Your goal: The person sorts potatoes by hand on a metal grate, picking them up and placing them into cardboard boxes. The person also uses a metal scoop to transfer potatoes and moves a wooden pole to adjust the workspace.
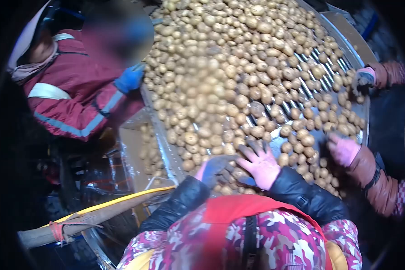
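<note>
Many potatoes cover a sorting table with metal rollers. At its near edge, my left hand wears a grey and pink glove and reaches right over the potatoes, its fingers partly bent and slightly apart, with nothing visibly gripped. My right hand, in a pink glove with dark fingertips, lies palm down just right of it. Its fingers are spread over the potatoes, and nothing shows in its grasp. What lies under both palms is hidden.
At the left stands a co-worker in a maroon jacket with a blue glove. From the right reach a person's gloved hands in brown sleeves. A plastic-lined box with potatoes and a pole are at the left.
</note>
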A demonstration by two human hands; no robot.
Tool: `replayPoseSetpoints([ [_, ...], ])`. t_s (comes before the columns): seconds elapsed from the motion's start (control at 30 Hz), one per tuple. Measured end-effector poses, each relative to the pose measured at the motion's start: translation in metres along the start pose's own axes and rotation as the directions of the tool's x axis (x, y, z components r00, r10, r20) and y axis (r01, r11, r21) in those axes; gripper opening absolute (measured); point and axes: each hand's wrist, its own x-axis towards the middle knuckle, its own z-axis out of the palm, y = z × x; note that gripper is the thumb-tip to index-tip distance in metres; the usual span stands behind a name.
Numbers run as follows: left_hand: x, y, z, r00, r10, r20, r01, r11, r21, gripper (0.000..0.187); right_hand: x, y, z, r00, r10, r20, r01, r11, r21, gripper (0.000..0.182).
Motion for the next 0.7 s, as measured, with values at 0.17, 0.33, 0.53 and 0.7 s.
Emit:
replayPoseSetpoints([
  [0.17, -0.002, 0.002, 0.005, 0.988, -0.105, -0.11, 0.078, 0.971, -0.225, 0.041, 0.003, -0.006, -0.005, 0.998, -0.065, 0.007, 0.065, 0.997, -0.045, 0.059],
  [0.33, -0.006, -0.005, 0.014, 0.92, 0.217, -0.326, -0.129, 0.954, 0.272, 0.039, 0.008, -0.005, -0.003, 0.99, -0.131, -0.046, 0.129, 0.991, -0.037, 0.048],
  [0.53, -0.008, -0.002, -0.005, 0.834, 0.289, -0.471, -0.102, 0.918, 0.382, 0.049, 0.02, 0.023, -0.022, 0.992, 0.022, -0.121, -0.029, 0.998, -0.06, 0.053],
  [0.7, -0.01, -0.004, -0.013, 0.719, 0.653, -0.238, -0.244, 0.559, 0.793, 0.053, 0.022, 0.068, -0.042, 0.955, 0.199, -0.221, -0.227, 0.968, -0.109, 0.056],
])
